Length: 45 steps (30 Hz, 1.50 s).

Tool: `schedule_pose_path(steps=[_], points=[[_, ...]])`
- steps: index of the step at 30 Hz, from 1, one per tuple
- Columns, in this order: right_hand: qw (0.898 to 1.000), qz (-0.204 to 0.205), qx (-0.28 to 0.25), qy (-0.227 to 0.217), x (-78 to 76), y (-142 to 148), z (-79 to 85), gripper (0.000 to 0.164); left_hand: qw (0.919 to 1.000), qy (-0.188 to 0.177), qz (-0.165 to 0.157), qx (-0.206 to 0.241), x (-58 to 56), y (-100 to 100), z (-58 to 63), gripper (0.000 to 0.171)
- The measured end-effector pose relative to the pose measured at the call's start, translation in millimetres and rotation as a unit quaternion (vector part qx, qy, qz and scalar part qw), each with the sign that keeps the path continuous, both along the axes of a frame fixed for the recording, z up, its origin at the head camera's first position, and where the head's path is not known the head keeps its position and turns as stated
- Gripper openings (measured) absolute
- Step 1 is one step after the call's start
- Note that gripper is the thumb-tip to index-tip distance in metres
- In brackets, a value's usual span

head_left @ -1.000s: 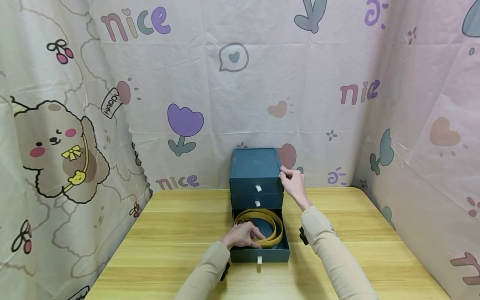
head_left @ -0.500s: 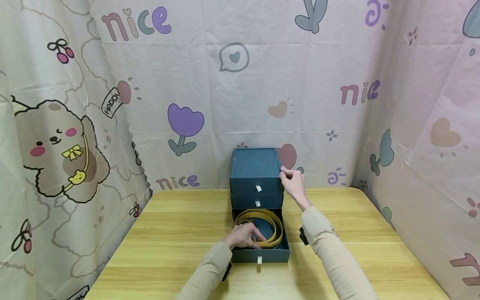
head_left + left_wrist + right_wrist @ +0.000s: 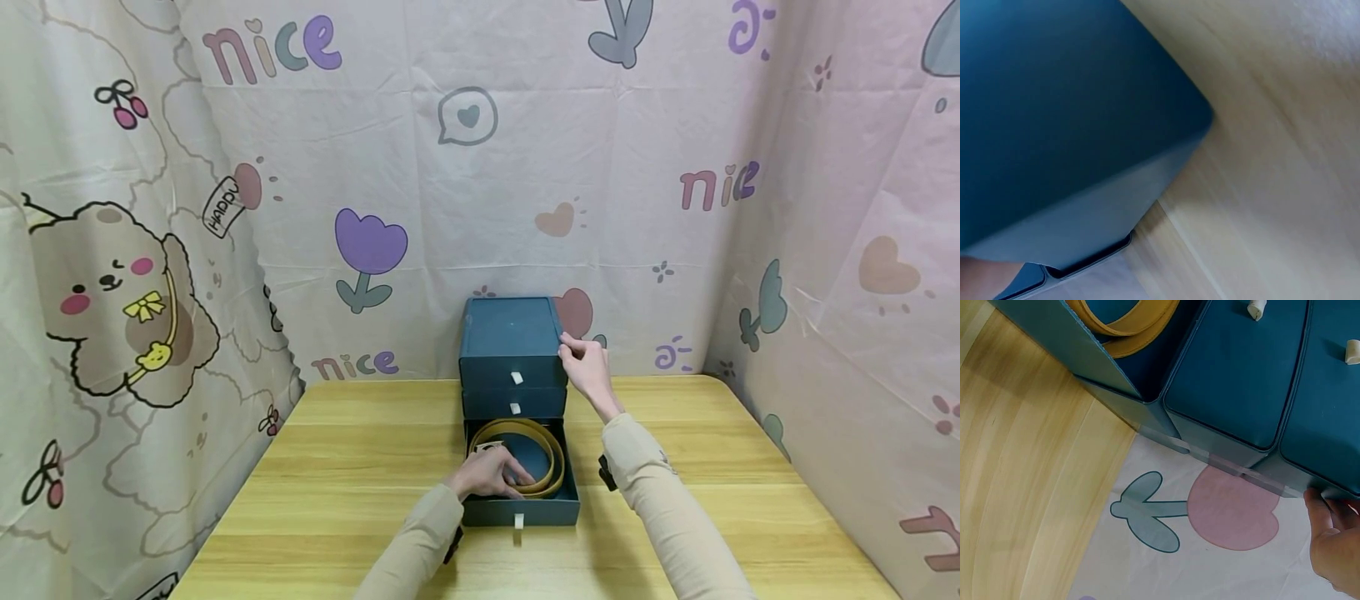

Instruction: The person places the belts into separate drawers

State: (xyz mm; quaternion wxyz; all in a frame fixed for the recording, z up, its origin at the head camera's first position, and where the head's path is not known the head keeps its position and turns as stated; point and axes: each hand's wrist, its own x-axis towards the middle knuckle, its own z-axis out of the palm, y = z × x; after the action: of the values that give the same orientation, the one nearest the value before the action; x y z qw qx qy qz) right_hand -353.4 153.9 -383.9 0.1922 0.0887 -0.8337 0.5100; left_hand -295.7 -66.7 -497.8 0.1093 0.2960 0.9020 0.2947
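Observation:
A coiled tan belt (image 3: 557,454) lies in the pulled-out bottom drawer (image 3: 551,511) of a dark blue drawer box (image 3: 513,327). My left hand (image 3: 486,472) reaches over the drawer's left front and grips the near-left part of the coil. The belt's buckle (image 3: 490,447) shows just behind that hand. In the left wrist view the drawer's outside (image 3: 1072,112) fills much of the picture, and only a bit of the hand (image 3: 985,278) appears. My right hand (image 3: 587,362) holds the upper right edge of the box, its fingertips on the side wall.
Above the open drawer, two closed drawers with white pull tabs (image 3: 517,377) are stacked. The box stands at the back of a wooden table (image 3: 360,467). A patterned cloth (image 3: 465,192) hangs behind it and along both sides.
The belt's coil has shifted slightly within the drawer under my left hand, and the buckle has turned to look lighter. The right hand and the box stay put.

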Motion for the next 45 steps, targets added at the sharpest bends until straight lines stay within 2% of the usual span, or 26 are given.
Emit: schedule_pose_path(steps=[6, 15, 20, 25, 31, 36, 40, 45], points=[[1.000, 0.002, -0.004, 0.002, -0.7, 0.3, -0.4, 0.038, 0.9994, -0.006, -0.016, 0.031, 0.2, -2.0, 4.0, 0.023], [1.000, -0.003, 0.001, 0.007, 0.4, 0.1, -0.5, 0.038, 0.9952, -0.042, -0.025, 0.085, 5.7, -10.8, 14.7, 0.029], [1.000, -0.003, 0.002, 0.005, 1.4, 0.3, -0.3, 0.038, 0.9931, -0.043, -0.021, 0.107, 10.0, -16.5, 18.6, 0.032], [1.000, -0.005, 0.002, 0.004, 1.5, 0.4, 0.8, 0.038, 0.9904, -0.027, -0.008, 0.136, 15.8, -21.7, 21.6, 0.035], [1.000, -0.001, 0.000, 0.001, 1.3, 1.0, 1.2, 0.038, 0.9815, -0.025, 0.010, 0.190, 23.3, -28.7, 23.4, 0.037], [1.000, -0.002, -0.001, 0.001, 0.5, 1.5, 1.2, 0.038, 0.9721, -0.034, 0.028, 0.230, 30.4, -30.1, 25.7, 0.031], [1.000, -0.003, -0.002, -0.005, 0.2, 1.2, 1.1, 0.039, 0.9655, -0.039, 0.044, 0.254, 38.4, -30.3, 27.1, 0.024], [1.000, -0.002, 0.000, -0.007, 0.2, 0.3, 0.9, 0.039, 0.9570, -0.044, 0.058, 0.281, 51.2, -31.0, 25.4, 0.027]])
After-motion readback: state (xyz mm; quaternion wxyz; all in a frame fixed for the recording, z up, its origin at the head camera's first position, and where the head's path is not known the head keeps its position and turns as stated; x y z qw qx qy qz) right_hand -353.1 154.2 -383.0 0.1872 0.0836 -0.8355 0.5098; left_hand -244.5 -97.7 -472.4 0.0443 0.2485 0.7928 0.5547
